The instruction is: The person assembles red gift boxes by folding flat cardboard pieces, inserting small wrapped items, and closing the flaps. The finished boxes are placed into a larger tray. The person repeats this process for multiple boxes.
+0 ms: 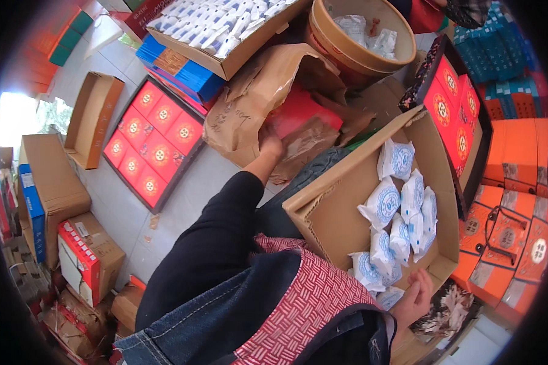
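A shallow cardboard box (pixel 341 213) is sitting at the person's right, its open side facing up. Just beyond and to its left, a crumpled brown paper bag (pixel 237 115) is gaping open, and inside its mouth a red package (pixel 307 115) is lying partly covered. From the left hand (pixel 272 146), this package is lying to the right and slightly farther away. The left hand is clearly the nearer one; the right hand (pixel 417 292) is resting well apart, beside the cardboard box's near edge. The package's long axis cannot be told, since paper is hiding its ends.

The box's thick walls are showing rough, torn-looking edges at one corner. The bag's stiff paper is folding into sharp creases. The package is showing a smooth, bright red face. The left hand's fingers are disappearing at the bag's mouth, so whether they are pinching anything cannot be told. The right hand's fingers are curling loosely, slightly parted; whether they are touching the box is unclear. Smallest, plump white packets (pixel 382 204) with round blue prints are lying in a loose cluster inside the box, their wrappers crinkling at the ends.
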{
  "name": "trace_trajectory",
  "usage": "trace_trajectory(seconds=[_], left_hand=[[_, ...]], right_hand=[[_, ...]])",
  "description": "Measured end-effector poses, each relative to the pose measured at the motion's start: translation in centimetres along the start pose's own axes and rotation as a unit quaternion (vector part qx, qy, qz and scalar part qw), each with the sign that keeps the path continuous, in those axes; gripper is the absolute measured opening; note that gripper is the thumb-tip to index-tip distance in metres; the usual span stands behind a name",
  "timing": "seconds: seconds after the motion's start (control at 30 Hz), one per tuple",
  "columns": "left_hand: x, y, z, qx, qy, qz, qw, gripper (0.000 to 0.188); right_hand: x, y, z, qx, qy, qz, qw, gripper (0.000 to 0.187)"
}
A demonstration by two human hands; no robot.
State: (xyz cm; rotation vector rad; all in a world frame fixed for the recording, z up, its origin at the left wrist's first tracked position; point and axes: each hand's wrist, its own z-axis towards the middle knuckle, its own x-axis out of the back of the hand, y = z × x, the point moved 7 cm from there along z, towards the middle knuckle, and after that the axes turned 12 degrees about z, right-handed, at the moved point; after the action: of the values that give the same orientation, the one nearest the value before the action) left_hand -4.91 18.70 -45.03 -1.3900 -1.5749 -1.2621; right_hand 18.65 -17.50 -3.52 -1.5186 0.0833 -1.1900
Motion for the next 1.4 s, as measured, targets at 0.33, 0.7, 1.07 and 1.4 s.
trace_trajectory(seconds=[0.33, 0.7, 1.07, 1.4], left_hand=[[2.8, 0.9, 7.0, -0.103, -0.060, -0.080, 0.990, 0.077], [-5.2, 12.1, 17.8, -0.305, -0.102, -0.098, 0.942, 0.043], [2.1, 10.6, 8.9, -0.437, -0.047, 0.285, 0.852, 0.038], [2.1, 9.2, 8.1, -0.459, -0.046, 0.308, 0.832, 0.080]], right_hand=[[-0.3, -0.3, 0.0, -0.043, 0.009, -0.048, 0.998, 0.022], [-1.1, -1.7, 0.7, -0.067, -0.003, -0.085, 0.994, 0.022], [-2.4, -0.7, 0.5, -0.082, -0.004, -0.062, 0.995, 0.023], [-2.6, 0.1, -0.3, -0.083, -0.005, -0.053, 0.995, 0.025]])
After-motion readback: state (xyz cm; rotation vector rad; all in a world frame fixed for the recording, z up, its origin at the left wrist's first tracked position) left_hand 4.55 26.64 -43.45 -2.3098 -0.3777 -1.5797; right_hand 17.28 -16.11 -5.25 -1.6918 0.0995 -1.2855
